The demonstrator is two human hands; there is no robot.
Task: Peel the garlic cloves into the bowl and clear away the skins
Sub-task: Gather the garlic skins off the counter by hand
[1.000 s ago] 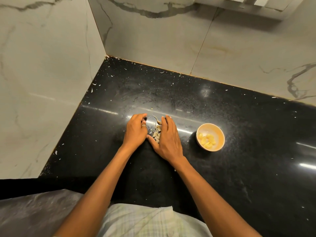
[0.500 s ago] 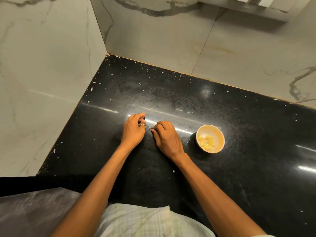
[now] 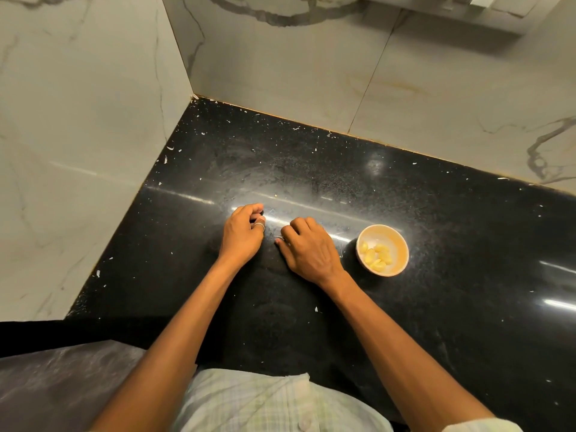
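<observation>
The person stood close against the black counter [image 3: 436,322], a pale checked shirt [image 3: 249,400] at its near edge, both forearms reaching forward. The left hand [image 3: 241,235], a ring [image 3: 259,225] on one finger, rested on the stone with its fingers curled in; I could not tell whether it held anything. Just beside it, not touching, the right hand [image 3: 311,249] lay knuckles up, fingers folded under around the garlic skins [image 3: 279,236], only a thin wisp showing by the thumb. Right of that hand, near but apart, sat the small bowl [image 3: 397,241] with the peeled cloves [image 3: 377,257] lying inside. Farther back, tiny white flecks [image 3: 170,148] dotted the counter up to the marble wall [image 3: 311,73].
</observation>
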